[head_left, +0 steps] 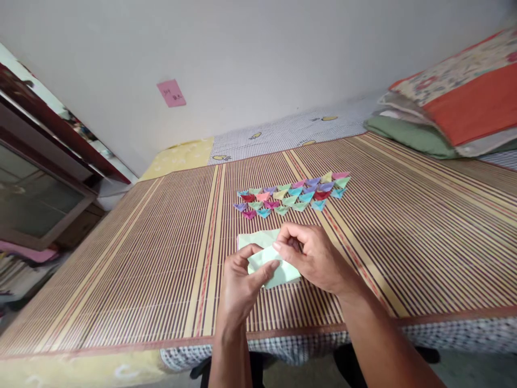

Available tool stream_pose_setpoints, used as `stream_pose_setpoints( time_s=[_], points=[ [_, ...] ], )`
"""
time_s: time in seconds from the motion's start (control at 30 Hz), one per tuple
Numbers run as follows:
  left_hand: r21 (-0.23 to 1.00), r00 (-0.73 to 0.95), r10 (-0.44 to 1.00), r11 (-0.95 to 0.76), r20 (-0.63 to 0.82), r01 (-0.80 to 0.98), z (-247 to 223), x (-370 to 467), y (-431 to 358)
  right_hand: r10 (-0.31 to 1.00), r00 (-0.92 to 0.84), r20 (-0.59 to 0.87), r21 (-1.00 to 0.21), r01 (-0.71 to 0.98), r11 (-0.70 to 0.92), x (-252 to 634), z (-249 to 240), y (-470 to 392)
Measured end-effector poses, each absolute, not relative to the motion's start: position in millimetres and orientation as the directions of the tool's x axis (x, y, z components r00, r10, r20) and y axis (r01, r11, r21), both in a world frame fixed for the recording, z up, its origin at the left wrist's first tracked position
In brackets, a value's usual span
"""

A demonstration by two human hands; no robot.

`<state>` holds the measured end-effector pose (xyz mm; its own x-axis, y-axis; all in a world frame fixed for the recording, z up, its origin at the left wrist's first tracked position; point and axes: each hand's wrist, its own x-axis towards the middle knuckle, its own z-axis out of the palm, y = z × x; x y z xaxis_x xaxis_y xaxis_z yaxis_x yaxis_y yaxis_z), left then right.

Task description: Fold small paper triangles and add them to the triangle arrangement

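Observation:
Between my two hands is a pale green sheet of paper (280, 274), tilted above the mat. My left hand (241, 277) grips its left side, thumb on top and fingers behind. At the upper right edge, my right hand (313, 253) pinches the sheet between thumb and curled fingers. Another pale green paper (256, 238), which looks like the top of a stack, lies on the mat just behind, partly covered by my hands. Farther back, several small folded paper boats (290, 200) in many colours stand in slanting rows.
A striped bamboo mat (161, 258) covers the bed, with checked and yellow cloth (177, 153) around its edges. Folded bedding (464, 102) is piled at the back right. A pink note (172, 93) sticks to the wall. A glass-fronted cabinet (36, 194) stands at the left.

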<state>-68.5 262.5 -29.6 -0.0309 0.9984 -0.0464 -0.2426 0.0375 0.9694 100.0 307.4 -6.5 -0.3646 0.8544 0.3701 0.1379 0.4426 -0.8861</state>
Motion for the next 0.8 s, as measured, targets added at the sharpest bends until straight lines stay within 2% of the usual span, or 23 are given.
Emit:
stream_pose_setpoints(
  time_s=[0.1, 0.23, 0.47, 0.63, 0.8],
  points=[
    [0.931, -0.106, 0.994, -0.006, -0.035, -0.365, -30, -61, 265, 0.859, -0.31, 0.408, -0.878, 0.124, 0.462, 98, -9, 309],
    [0.865, -0.158, 0.983, 0.002, -0.094, -0.502, -30, -51, 269, 0.867, -0.278, 0.413, -0.888, 0.089, 0.452, 96, -11, 310],
    [0.878, -0.175, 0.976, 0.032, -0.131, -0.478, -34, -50, 266, 0.876, -0.316, 0.365, -0.912, 0.069, 0.405, 95, -17, 314],
    [0.891, -0.135, 0.986, 0.023, -0.095, -0.454, -36, -54, 265, 0.864, -0.407, 0.295, -0.95, -0.032, 0.309, 104, -19, 318],
    [0.903, -0.121, 0.991, 0.005, -0.063, -0.429, -39, -56, 266, 0.832, -0.487, 0.265, -0.949, 0.021, 0.315, 105, -16, 315]
  ],
)
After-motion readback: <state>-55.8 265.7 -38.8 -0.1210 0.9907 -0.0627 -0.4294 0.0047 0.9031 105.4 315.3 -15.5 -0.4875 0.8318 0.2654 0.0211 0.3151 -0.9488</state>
